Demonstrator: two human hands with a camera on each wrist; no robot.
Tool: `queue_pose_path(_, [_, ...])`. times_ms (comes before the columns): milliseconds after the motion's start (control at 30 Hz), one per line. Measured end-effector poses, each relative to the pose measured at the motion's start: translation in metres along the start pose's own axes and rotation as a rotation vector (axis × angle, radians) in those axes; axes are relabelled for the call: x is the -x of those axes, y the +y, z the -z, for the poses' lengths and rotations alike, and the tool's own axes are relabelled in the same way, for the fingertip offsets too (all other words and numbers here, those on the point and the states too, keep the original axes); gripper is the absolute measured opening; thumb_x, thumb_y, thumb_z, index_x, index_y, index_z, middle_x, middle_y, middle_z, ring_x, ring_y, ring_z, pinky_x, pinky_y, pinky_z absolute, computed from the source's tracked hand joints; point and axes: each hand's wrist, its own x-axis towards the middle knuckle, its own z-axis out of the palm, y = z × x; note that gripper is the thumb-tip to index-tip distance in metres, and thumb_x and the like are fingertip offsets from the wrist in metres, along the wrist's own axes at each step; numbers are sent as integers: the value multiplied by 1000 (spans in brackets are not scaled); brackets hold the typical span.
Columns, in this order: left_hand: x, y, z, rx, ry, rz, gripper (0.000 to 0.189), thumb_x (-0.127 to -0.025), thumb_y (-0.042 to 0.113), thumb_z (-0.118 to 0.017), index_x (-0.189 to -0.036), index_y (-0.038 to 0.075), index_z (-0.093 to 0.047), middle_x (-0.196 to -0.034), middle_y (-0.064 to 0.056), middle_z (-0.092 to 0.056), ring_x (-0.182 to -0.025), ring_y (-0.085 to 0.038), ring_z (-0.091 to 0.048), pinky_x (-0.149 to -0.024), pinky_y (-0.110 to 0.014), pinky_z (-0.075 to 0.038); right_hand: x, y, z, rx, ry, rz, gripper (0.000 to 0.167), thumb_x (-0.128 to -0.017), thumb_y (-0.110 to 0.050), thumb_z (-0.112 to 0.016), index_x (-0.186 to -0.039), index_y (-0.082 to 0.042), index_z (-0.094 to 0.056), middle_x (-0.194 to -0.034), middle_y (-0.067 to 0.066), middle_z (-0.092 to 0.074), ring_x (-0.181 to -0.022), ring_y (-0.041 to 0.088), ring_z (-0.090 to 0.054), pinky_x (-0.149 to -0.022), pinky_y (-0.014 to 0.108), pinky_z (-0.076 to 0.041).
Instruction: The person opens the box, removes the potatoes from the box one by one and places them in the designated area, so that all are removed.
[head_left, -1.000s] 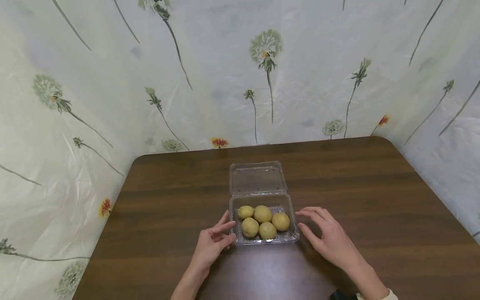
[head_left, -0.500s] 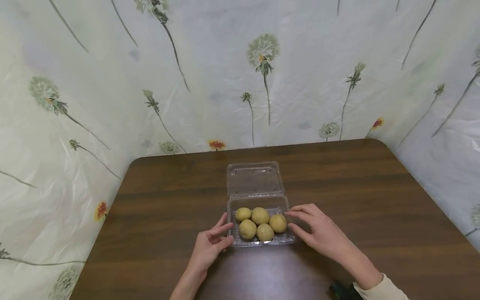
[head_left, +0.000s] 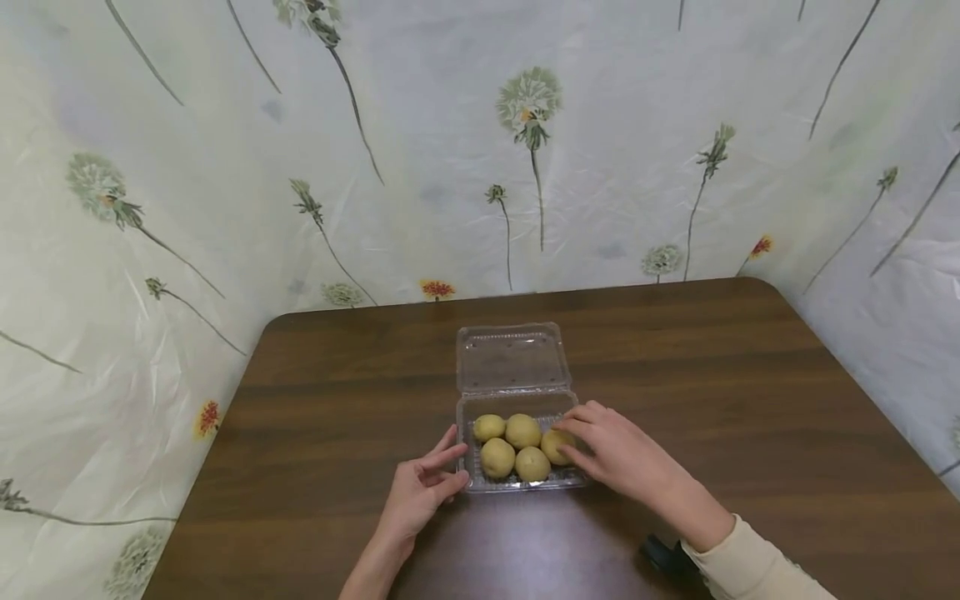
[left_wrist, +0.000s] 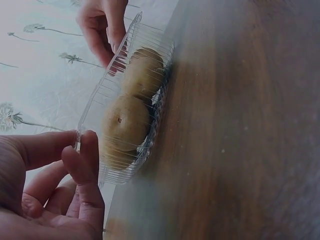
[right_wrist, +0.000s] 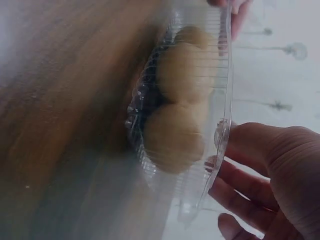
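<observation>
A clear plastic clamshell container (head_left: 517, 488) lies with its lid folded back on the table. Several round yellowish potatoes (head_left: 522, 431) sit in its base. My left hand (head_left: 420, 492) pinches the left rim between thumb and fingers, as the left wrist view (left_wrist: 55, 185) also shows. From the right side, my right hand (head_left: 622, 450) reaches over the opposite rim. Its thumb and fingertips are spread on either side of the rightmost potato (head_left: 553, 446). Through the plastic in the right wrist view, the fingertips (right_wrist: 212, 162) appear beside that potato (right_wrist: 174, 139); contact is unclear.
The container's hinged lid (head_left: 513, 358) lies flat toward the far side. A dark wooden table (head_left: 360, 400) extends around it. Behind stands a flower-patterned sheet (head_left: 420, 150). A dark object (head_left: 663, 557) shows under the right wrist by the pale sleeve (head_left: 750, 567).
My right hand has moved left, from beside the container's right edge to over the rim, around the rightmost potato. The left hand keeps its place on the left rim.
</observation>
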Motion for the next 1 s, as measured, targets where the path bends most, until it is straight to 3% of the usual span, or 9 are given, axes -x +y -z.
queue_pose_path(300, [1,2,0,7,9,-9,42,-86,2,-72,-127,-3,-63,-150,-2,-42,-74,-12,-63,-62,-21,-46,-11,-8,2,-33,-139,-22,26,-86,-14,-75,-109,-1,-72,-104,6,-66,-93,22,-62,-80,39,-51])
queue_pose_path(567, [1,1,-1,15,3,-3,42,-86,2,-72,-127,-3,-63,-150,-2,-42,-73,-11,-62,-62,-21,-46,-15,-17,3,96,-236,-31,16,-90,-12,-69,-102,-3,-69,-101,9,-68,-89,28,-61,-71,46,-50])
queue_pose_path(733, [0,0,-1,20,2,-10,43,-86,2,-73,-127,-4,-62,-150,-3,-42,-74,-11,-63,-61,-21,-46,-18,-22,7,145,-308,-79,23,-88,-14,-72,-108,-4,-69,-103,9,-68,-91,30,-61,-70,45,-43])
queue_pose_path(833, [1,1,-1,21,2,-7,43,-86,3,-73,-127,-3,-62,-150,-3,-42,-74,-11,-63,-61,-21,-46,-19,-23,8,143,-310,-83,28,-85,-13,-74,-111,-3,-68,-103,11,-68,-93,31,-61,-70,46,-42])
queue_pose_path(1000, [1,1,-1,9,10,-4,42,-85,2,-73,-126,-3,-63,-149,-2,-43,-74,-11,-63,-62,-21,-46,-20,-20,7,116,-257,-3,25,-78,-10,-79,-100,-4,-69,-86,6,-61,-79,25,-60,-68,43,-47])
